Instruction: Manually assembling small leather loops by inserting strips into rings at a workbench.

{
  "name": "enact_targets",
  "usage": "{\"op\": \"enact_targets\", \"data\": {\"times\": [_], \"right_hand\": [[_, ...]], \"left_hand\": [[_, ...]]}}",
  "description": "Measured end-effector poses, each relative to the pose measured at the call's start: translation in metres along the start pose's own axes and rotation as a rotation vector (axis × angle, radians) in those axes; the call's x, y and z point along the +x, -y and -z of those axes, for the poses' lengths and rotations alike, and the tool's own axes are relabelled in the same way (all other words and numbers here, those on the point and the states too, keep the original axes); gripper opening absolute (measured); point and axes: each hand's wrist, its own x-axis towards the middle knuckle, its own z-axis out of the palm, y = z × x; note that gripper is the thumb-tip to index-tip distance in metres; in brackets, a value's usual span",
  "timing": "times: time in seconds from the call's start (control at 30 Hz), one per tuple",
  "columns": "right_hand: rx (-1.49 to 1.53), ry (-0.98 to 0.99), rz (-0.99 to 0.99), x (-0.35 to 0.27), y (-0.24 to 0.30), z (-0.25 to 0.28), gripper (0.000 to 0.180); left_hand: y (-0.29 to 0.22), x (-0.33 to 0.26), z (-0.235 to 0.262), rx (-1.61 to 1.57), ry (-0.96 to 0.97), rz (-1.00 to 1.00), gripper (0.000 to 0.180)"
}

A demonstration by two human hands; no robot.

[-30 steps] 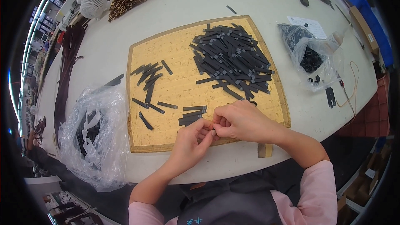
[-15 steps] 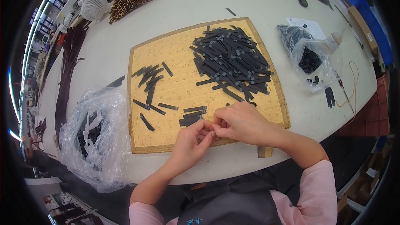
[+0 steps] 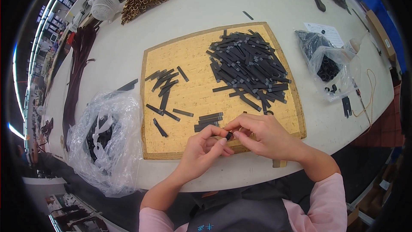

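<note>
Above the near edge of the tan board (image 3: 193, 71), my two hands meet at a small black loop-like piece (image 3: 229, 136). My left hand (image 3: 201, 151) pinches it between thumb and fingers. From the other side, the fingertips of my right hand (image 3: 270, 136) close on the same piece. Its exact shape is partly hidden by my fingers. Just beyond my left hand lie several short black strips (image 3: 209, 119) in a small stack. A small black ring (image 3: 269, 112) rests behind my right hand.
A large heap of black strips (image 3: 249, 66) covers the board's far right, with looser strips (image 3: 165, 83) on its left. Plastic bags flank the board: a crumpled one (image 3: 124, 146) at left, another with black rings (image 3: 328, 68) at right. Dark straps (image 3: 79, 73) lie far left.
The small black piece now shows between my fingertips, where it was hidden before. My right hand's fingers have opened out slightly around it. The whole view has shifted a little.
</note>
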Motion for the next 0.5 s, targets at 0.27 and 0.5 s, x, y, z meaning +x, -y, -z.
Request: {"op": "enact_targets", "data": {"times": [0.27,0.5], "right_hand": [[-0.011,0.047,0.013,0.0,0.008,-0.014,0.028],[-0.048,0.015,-0.025,0.001,0.008,-0.025,0.034]], "left_hand": [[0.009,0.0,0.0,0.219,-0.158,-0.09,0.016],[0.017,0.001,0.0,0.321,-0.212,-0.103,0.027]]}}
